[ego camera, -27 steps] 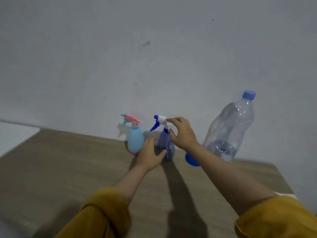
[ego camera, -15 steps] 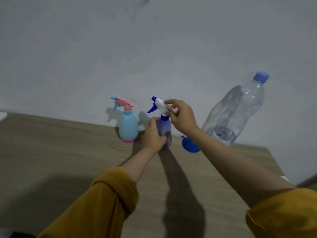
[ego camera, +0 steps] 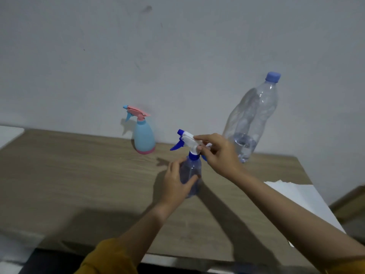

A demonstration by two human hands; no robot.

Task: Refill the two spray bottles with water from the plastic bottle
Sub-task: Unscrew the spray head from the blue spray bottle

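Observation:
A clear bluish spray bottle (ego camera: 192, 171) with a white and dark blue trigger head stands near the middle of the wooden table (ego camera: 79, 175). My left hand (ego camera: 175, 181) wraps around its body. My right hand (ego camera: 219, 155) pinches the white trigger head from the right. A light blue spray bottle (ego camera: 143, 138) with a pink head and pink base stands alone by the wall, to the left. The big clear plastic bottle (ego camera: 251, 119), blue cap on and a little water at the bottom, stands at the back right.
A grey wall runs right behind the table. A white sheet (ego camera: 300, 200) lies on the table's right side. A small dark blue piece peeks out behind my right hand. The table's front edge is close to me.
The bluish spray bottle has come away from the wall toward me, apart from the light blue one. Both hands stayed on it; the view tilted down.

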